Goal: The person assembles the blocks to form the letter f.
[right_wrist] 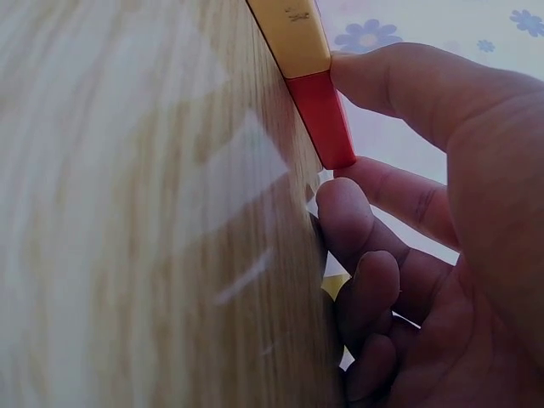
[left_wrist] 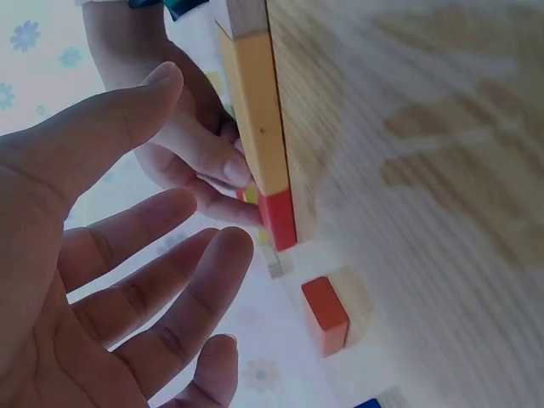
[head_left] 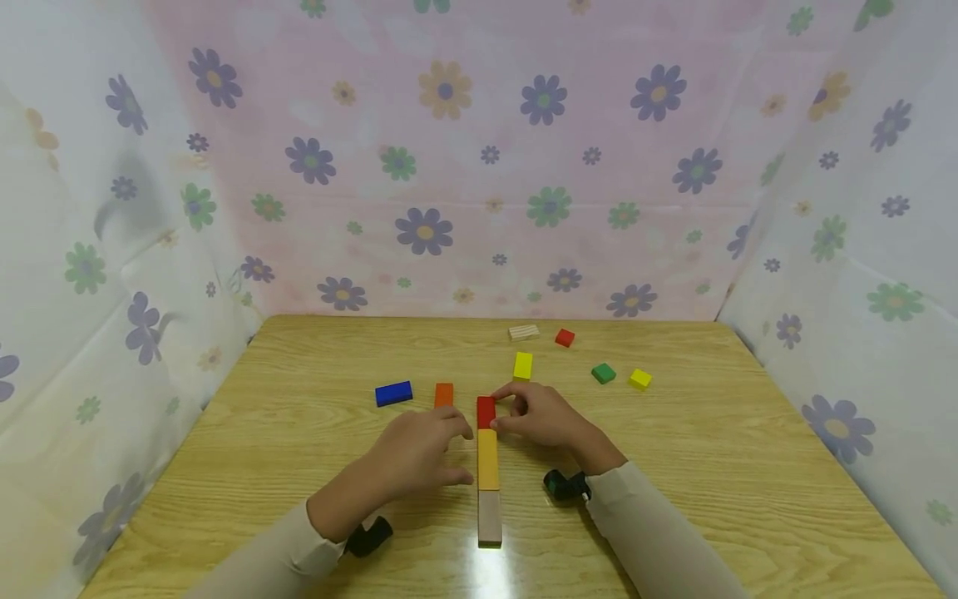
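A red block (head_left: 486, 413), an orange-yellow block (head_left: 488, 459) and a pale wooden block (head_left: 490, 517) lie end to end in a straight row on the table. My right hand (head_left: 542, 416) holds the red block at the row's far end. In the right wrist view its thumb touches the side near the seam and its index finger (right_wrist: 408, 194) the end face; the other fingers are curled below. Left of the row is my left hand (head_left: 419, 453), fingers spread and apart from the blocks. Just beyond it lies an orange-red block (head_left: 444, 395), partly covered in the head view.
A blue block (head_left: 393, 393) lies to the left. Farther back are a yellow block (head_left: 523, 366), a striped wooden block (head_left: 524, 333) and a small red block (head_left: 565, 338). Small green (head_left: 604, 373) and yellow (head_left: 639, 379) blocks sit at the right. Flowered cloth walls surround the table.
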The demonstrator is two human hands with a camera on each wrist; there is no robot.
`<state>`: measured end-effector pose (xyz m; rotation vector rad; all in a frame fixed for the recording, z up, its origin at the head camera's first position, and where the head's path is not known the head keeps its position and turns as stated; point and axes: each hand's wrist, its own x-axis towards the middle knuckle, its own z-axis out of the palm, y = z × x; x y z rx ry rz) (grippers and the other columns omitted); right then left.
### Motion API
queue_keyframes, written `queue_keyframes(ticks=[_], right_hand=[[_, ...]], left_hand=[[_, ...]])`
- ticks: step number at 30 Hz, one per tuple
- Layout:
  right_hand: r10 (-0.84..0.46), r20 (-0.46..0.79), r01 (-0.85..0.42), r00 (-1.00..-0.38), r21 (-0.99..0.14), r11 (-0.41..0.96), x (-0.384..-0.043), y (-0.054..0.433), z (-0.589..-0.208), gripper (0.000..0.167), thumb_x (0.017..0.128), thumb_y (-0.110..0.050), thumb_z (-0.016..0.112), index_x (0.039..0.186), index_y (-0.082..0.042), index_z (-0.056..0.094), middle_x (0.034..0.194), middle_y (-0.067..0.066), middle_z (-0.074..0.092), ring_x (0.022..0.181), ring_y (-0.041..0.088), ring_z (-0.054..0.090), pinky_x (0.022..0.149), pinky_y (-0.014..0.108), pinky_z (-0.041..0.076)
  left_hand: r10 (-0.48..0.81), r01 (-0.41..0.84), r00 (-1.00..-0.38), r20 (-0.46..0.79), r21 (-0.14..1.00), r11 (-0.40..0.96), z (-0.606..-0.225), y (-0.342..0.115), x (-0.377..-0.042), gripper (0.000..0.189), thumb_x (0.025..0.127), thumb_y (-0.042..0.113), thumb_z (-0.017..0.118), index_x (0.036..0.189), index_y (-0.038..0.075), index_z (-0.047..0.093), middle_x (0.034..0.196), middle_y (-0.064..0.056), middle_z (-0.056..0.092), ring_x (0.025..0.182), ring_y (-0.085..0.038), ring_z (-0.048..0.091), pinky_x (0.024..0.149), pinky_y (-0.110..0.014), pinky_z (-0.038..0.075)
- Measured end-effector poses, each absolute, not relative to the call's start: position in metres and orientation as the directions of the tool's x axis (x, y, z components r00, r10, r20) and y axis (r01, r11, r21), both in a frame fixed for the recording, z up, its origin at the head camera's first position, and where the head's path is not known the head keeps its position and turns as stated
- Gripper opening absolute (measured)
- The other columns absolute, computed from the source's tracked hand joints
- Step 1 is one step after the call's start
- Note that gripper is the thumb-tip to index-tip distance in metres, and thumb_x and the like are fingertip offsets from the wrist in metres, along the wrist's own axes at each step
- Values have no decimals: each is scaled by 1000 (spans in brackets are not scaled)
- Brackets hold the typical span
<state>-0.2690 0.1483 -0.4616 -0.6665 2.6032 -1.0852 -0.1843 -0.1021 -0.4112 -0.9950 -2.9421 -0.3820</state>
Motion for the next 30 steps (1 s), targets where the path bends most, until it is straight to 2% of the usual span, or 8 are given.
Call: queue_keyframes(ticks=[10, 15, 21, 26, 30], right_hand=[[-493, -49, -311, -869, -721, 620, -269, 149, -461, 45, 92, -37, 79, 131, -18, 67, 81, 0, 62, 68, 16, 53, 60, 29, 45], [-494, -56, -304, -868, -727, 616, -270, 149, -461, 45, 92, -37, 80, 131, -18, 67, 81, 0, 62, 68, 16, 53, 60, 28, 45], [-493, -56, -303, -868, -728, 615, -270, 149, -461, 45, 91, -38, 80, 130, -18, 68, 82, 0, 62, 70, 17, 54, 61, 29, 46], [-493, -48, -310, -868, -723, 617, -271, 149, -463, 45, 91, -38, 80, 130, -18, 68, 82, 0, 62, 70, 17, 55, 61, 29, 47], [-487, -53, -301, -872, -725, 619, -271, 149, -463, 45, 91, -38, 81, 129, -18, 68, 83, 0, 62, 71, 17, 55, 61, 29, 47]], left_hand=[[578, 577, -812, 80, 257, 775, -409, -107, -200, 52, 82, 47, 87, 122, 17, 73, 126, 1, 70, 81, -4, 67, 69, -22, 54], [542, 534, -838, 58, 289, 795, -409, -111, -211, 56, 83, 43, 87, 129, 16, 70, 131, -3, 68, 93, -13, 72, 76, -30, 59], [524, 519, -849, 64, 289, 805, -412, -115, -224, 62, 83, 40, 88, 135, 14, 67, 134, -3, 66, 110, -20, 69, 89, -40, 59], [518, 516, -852, 77, 299, 803, -412, -117, -231, 62, 82, 36, 89, 135, 12, 67, 135, -4, 66, 118, -24, 67, 97, -43, 57], [516, 519, -852, 89, 281, 807, -411, -117, -235, 62, 82, 35, 89, 135, 12, 67, 135, -4, 66, 119, -24, 67, 97, -45, 57]])
